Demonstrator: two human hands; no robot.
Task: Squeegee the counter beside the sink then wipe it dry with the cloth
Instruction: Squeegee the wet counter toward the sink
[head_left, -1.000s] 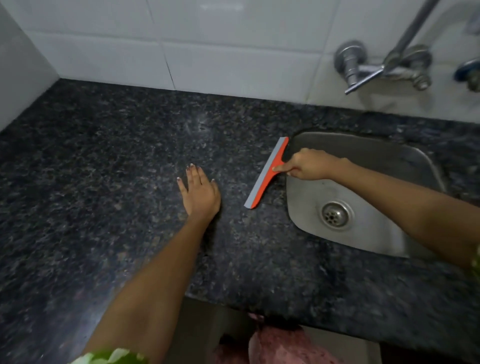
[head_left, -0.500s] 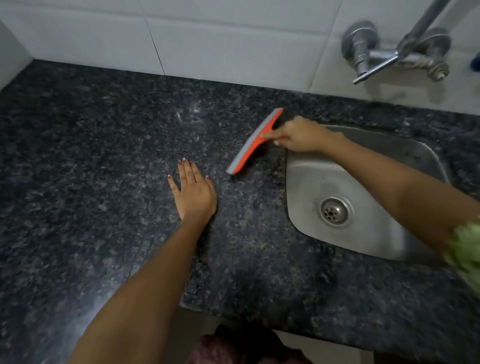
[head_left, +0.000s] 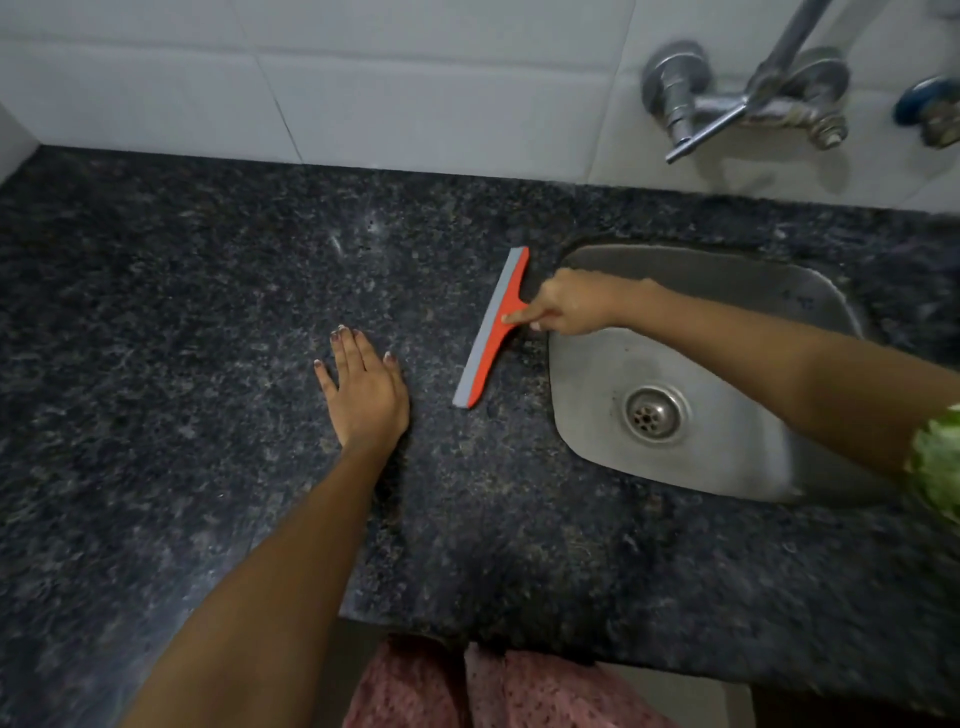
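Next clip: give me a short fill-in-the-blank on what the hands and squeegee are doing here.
1. The right hand grips the ____ squeegee.
2. The left hand lies flat on the ____.
3. The squeegee sits between the left hand and the ____.
4. Above the sink, a metal ____ is mounted on the tiled wall.

Missing words: orange; counter; sink; tap
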